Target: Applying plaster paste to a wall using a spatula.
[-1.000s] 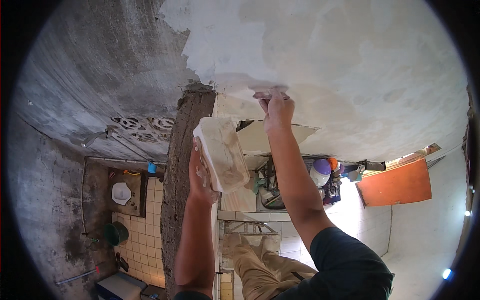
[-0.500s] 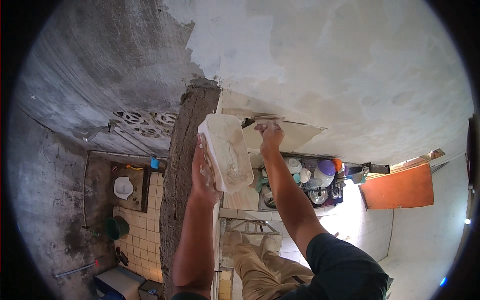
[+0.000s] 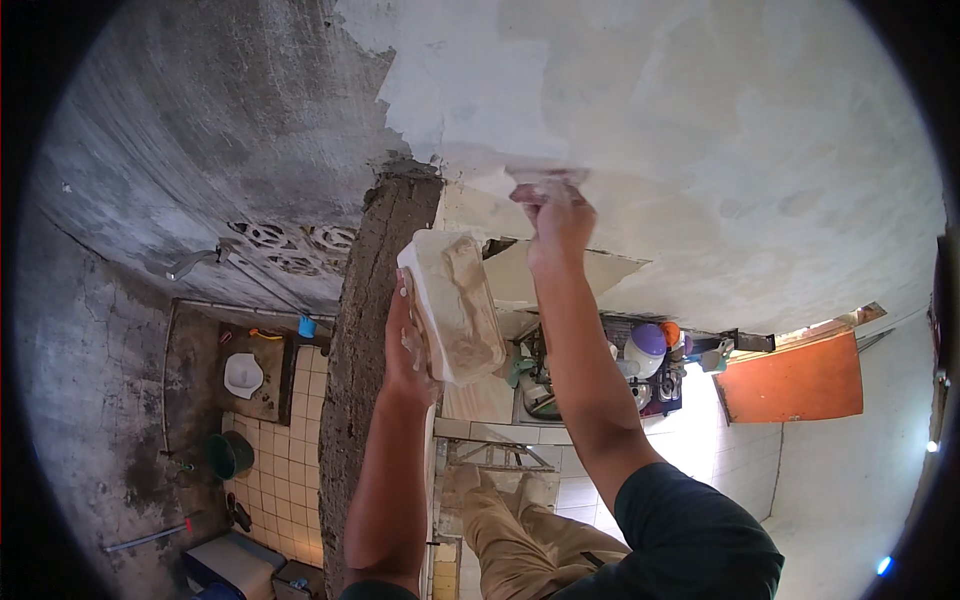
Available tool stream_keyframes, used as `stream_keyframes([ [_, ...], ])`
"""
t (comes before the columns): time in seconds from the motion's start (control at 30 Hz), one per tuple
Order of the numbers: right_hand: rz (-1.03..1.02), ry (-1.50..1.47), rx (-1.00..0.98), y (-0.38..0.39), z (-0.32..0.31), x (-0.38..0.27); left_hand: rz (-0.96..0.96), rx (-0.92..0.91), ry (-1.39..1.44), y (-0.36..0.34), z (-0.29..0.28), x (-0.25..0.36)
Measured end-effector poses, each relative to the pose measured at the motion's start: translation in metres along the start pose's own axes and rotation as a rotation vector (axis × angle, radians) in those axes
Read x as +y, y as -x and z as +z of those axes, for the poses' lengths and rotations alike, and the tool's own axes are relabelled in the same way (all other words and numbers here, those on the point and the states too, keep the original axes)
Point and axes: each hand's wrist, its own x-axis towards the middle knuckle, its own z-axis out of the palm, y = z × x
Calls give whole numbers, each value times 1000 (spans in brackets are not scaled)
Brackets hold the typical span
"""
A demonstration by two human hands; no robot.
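Note:
My left hand is wrapped round the side of a white rectangular plastic tub, tilted beside the top of a rough bare wall. Pale wall putty lies inside it, and some is smeared on my fingers. Further right, my right hand grips a wide putty knife, blurred by motion, with its blade against the whitish wall. The handle is mostly hidden by my fingers. Below this hand, a dark gap shows at the edge of a pale panel.
A rough grey wall top separates a tiled bathroom with a green bucket from a kitchen. Dishes and a purple-lidded container stand on the counter below my right arm. My feet are on a wooden support far below.
My right hand has moved up the wall with the putty knife, away from the gap. My left hand and the tub stay nearly in place, the tub slightly turned.

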Motion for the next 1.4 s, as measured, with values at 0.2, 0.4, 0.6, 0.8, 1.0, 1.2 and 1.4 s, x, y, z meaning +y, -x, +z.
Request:
stream_keyframes([
  [0.2, -94, -91, 34, 41, -51, 14, 8, -25, 54, -3, -3, 0],
  [0.4, 250, -57, 136, -3, -78, 124, 22, 21, 22, -9, -18, -9],
  [0.6, 286, -140, 269, -51, -41, 107, 27, -28, 54, -10, -10, -9],
  [0.8, 73, -252, -17, 15, -12, 33, 271, -196, -43, 4, -15, 3],
  [1.0, 173, -17, 178, -7, -93, 79, 82, -23, 104, 1, -3, 7],
  [1.2, -287, 690, 25, -109, -91, 61, 21, -71, 160, -10, 2, -6],
  [1.4, -96, -116, -67, 35, 6, -24, 210, -158, -34, 7, -12, 9],
])
